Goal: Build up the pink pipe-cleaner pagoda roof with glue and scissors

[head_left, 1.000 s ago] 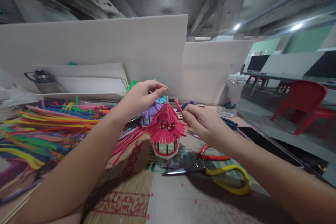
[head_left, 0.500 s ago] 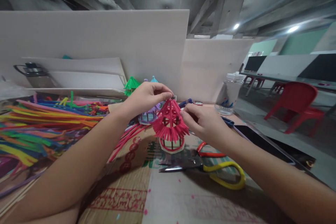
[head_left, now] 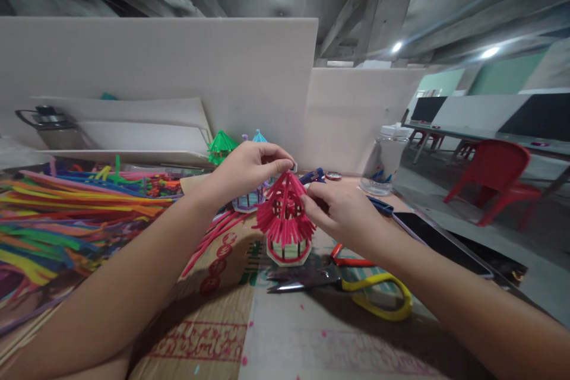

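While my left grip [head_left: 256, 165] is closed, thumb and forefinger pinching the peak of the pink house [head_left: 287, 214], my right grip [head_left: 341, 209] bends its fingers against the right slope of the roof; whether it holds a strip there I cannot tell, since the fingers hide the spot. The house stands upright, below the left grip and just beside the right one. I read the step in hand as work on the roof's strips, with the left side steadying. To my mind the next move calls for a light press from the right grip, so the house does not tip. Nearer to me than either grip lie the scissors [head_left: 332, 279], just in front of the house; loose pink strips [head_left: 216, 231] lie below the left grip, and a jar [head_left: 383, 160] stands beyond the right
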A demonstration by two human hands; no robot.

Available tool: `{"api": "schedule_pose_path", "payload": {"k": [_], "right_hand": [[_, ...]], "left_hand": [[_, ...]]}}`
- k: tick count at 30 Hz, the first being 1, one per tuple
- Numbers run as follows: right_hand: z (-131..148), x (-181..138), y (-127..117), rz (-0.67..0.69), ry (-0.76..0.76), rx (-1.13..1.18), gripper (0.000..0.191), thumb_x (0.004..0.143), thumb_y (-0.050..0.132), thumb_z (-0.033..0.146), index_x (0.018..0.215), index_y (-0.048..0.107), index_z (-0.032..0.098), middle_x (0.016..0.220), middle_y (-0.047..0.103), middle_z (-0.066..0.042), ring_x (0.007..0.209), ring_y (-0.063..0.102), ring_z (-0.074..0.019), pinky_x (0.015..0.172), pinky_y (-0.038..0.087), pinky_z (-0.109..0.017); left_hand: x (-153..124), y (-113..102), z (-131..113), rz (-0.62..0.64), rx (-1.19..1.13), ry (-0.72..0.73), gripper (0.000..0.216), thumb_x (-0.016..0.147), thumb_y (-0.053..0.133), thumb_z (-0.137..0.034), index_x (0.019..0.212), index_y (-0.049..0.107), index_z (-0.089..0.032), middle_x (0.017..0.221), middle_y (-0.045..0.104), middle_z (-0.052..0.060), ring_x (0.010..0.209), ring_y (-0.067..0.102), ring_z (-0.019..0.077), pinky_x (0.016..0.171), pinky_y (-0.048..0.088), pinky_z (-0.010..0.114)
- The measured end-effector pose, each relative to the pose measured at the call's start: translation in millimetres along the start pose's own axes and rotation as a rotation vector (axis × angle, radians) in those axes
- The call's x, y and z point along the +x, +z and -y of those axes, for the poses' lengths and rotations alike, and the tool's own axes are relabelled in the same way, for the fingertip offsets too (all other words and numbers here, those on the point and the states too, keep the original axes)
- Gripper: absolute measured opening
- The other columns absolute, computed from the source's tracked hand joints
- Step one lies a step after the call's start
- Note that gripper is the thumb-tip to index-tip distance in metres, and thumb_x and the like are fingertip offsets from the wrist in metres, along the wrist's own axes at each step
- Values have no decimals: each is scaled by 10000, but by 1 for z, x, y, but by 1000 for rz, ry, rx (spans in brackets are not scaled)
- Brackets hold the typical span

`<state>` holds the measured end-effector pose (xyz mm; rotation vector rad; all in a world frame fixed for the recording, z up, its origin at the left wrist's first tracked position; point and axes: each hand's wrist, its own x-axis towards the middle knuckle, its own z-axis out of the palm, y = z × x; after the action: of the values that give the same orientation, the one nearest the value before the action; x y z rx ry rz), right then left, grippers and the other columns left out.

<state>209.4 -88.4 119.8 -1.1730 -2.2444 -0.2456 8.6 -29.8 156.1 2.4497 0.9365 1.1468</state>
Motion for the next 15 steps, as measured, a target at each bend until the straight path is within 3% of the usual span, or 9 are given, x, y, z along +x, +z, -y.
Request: {"api": "schedule_pose_path", "payload": {"k": [15], "right_hand": [[-1, -1, 3, -40, 9, 1, 311, 935, 458, 278, 636, 478, 192, 523, 410, 49, 503, 327, -97, 550, 194, -277]], "left_hand": [[-1, 2, -4, 5, 20, 14, 263, 874, 607, -386, 878, 763, -175, 853, 765, 44, 776, 668, 169, 670, 482, 239]]}}
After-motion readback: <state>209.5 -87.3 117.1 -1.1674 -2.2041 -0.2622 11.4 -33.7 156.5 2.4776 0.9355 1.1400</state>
